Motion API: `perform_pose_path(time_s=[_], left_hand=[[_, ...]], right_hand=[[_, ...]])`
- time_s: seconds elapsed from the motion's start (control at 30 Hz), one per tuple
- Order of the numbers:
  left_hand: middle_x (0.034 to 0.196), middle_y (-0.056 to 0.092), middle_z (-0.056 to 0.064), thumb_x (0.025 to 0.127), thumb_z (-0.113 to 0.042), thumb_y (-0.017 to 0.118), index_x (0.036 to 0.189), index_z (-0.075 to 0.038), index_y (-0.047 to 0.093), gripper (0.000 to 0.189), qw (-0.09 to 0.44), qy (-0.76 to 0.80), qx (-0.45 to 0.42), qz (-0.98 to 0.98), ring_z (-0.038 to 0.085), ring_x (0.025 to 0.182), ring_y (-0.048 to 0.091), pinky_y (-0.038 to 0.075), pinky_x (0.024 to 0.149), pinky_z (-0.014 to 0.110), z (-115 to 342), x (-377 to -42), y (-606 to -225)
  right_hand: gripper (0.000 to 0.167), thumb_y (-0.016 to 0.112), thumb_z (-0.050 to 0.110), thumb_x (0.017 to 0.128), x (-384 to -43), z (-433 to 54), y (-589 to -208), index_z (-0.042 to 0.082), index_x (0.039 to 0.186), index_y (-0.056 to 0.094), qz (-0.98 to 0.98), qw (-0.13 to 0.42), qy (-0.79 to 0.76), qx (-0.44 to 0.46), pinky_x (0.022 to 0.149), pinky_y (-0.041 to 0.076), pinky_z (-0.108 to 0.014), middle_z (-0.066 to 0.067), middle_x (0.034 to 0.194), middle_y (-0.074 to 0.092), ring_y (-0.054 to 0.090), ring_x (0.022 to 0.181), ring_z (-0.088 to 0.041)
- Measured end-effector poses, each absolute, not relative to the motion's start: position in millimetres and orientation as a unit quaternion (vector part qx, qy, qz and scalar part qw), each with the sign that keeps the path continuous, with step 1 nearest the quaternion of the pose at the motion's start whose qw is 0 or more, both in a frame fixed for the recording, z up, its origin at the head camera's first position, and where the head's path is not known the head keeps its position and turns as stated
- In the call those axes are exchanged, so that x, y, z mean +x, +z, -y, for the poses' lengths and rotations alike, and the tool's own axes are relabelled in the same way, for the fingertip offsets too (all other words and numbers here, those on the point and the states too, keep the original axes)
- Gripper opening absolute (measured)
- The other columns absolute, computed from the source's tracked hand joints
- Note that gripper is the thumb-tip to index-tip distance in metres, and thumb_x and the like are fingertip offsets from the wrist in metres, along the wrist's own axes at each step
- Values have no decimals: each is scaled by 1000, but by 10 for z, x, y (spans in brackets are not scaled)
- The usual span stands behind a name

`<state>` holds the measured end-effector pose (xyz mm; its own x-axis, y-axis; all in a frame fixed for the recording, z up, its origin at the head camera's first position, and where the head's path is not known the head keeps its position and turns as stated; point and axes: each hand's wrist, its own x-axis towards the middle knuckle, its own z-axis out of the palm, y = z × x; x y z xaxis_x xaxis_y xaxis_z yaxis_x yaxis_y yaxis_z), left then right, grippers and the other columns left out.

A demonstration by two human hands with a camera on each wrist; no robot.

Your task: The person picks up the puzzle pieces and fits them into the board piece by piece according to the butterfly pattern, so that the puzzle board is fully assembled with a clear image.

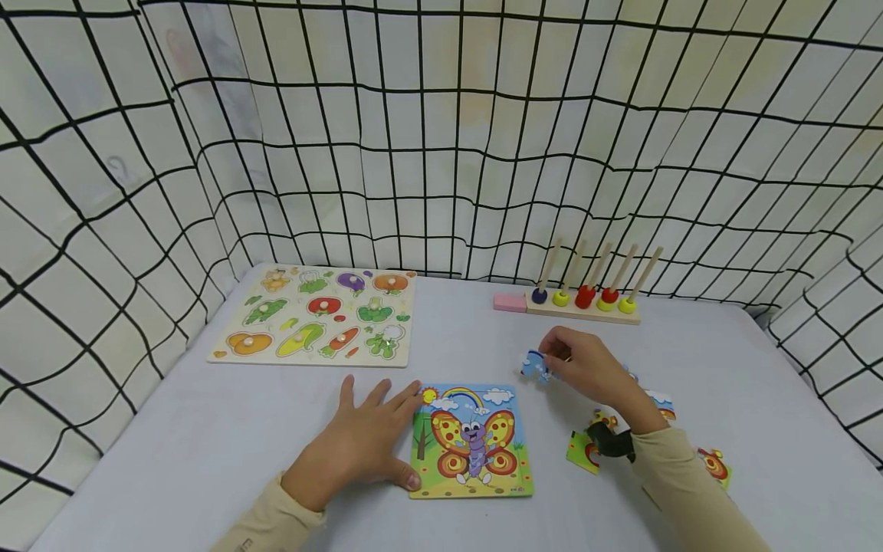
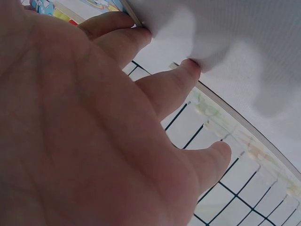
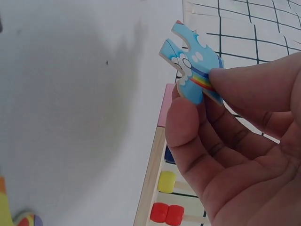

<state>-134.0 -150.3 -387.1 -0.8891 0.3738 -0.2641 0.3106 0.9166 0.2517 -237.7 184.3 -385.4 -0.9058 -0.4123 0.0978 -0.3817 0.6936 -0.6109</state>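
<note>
left hand [image 1: 362, 445] flat beside butterfly board [image 1: 472, 442] | right hand [image 1: 582, 366] pinches puzzle piece [image 3: 193, 70]

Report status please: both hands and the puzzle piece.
Left hand flat, steadying butterfly puzzle. Right hand pinches blue puzzle piece, lifted off table. Nothing between piece and puzzle.

The puzzle piece [image 3: 193, 70] that your right hand [image 1: 586, 368] pinches looks like thick cardboard or thin wood, with a smooth, slightly glossy print on its face. The butterfly puzzle board [image 1: 472, 443] under your left hand [image 1: 366, 445] has the same smooth printed face. The table cover [image 1: 207, 429] is a matt white cloth with a fine weave. The peg rack [image 1: 586, 303] is bare matt wood, and its beads are painted glossy. The vegetable board [image 1: 317, 322] is pale wood, printed matt.
</note>
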Motion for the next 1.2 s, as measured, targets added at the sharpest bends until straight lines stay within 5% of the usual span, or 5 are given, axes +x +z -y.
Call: perform_pose_path(time_s=[1.2], left_hand=[[171,38,6,70,-57,96,160,-12,50,111,148,97,176,-968,46,156,30,1,117,83,1504,-1328,-3873]], right_hand=[[10,69,-2,102,-2264,-1382,-3888,6,107,69,-883,71,-355,-298,73,57,-30,1,94,67,60,84,-17]])
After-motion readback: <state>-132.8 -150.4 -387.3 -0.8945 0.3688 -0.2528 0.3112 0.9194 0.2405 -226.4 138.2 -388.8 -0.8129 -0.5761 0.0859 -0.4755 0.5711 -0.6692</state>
